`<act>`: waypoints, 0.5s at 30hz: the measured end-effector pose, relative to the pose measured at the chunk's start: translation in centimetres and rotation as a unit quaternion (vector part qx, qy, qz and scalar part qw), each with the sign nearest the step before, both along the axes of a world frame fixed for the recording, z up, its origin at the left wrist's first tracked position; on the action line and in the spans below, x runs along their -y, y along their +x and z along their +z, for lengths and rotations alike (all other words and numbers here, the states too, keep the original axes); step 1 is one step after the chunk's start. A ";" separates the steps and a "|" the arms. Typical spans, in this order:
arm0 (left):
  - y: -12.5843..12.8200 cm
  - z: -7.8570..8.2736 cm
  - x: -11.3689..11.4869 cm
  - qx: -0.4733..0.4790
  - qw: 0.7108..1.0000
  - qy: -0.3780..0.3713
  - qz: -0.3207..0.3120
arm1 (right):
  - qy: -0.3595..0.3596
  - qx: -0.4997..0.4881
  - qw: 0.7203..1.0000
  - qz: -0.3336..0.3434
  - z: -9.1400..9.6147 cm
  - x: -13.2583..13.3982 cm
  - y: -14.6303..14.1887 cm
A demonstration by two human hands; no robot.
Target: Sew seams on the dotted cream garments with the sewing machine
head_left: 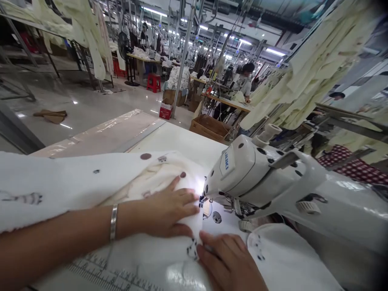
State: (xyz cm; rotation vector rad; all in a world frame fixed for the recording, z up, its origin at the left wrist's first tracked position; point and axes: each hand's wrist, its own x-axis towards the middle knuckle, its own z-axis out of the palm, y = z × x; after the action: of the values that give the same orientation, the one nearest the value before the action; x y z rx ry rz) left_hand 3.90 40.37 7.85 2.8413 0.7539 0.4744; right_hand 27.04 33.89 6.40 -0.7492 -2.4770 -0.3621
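White printed fabric [75, 173] lies across the table and runs up to the needle area of a white sewing machine [242, 165]. My left hand [166, 210] rests flat on the cloth, fingers spread, with its fingertips just left of the lit presser foot [202, 201]. Closer to me, my right hand [227, 258] pinches the fabric edge between thumb and forefinger, beside a small dark print. Another piece of white fabric [291, 246] lies to the right of that hand, below the machine arm.
A ruler scale [106, 275] runs along the table's near edge. Pale yellow garments [315, 68] hang at the right. Beyond the table stand an open cardboard box [210, 127], a metal pole [183, 60] and a red stool [153, 83]. A person [244, 83] sits at another workstation.
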 end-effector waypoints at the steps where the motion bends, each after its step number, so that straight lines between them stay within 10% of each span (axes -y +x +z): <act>1: 0.0 -0.1 -0.9 0.000 1.000 -0.003 -0.004 | -0.016 0.000 1.000 -0.004 0.4 -0.7 -0.1; 15: 0.2 0.4 -9.1 -0.018 1.000 0.023 -0.003 | -0.043 0.001 0.997 -0.066 -0.2 -3.4 -0.6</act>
State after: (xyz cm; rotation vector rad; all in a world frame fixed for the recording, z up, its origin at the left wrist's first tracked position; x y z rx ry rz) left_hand 4.09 49.46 8.25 2.9012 0.7500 0.4473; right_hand 26.41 37.29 6.19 -0.9507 -2.4642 -0.3048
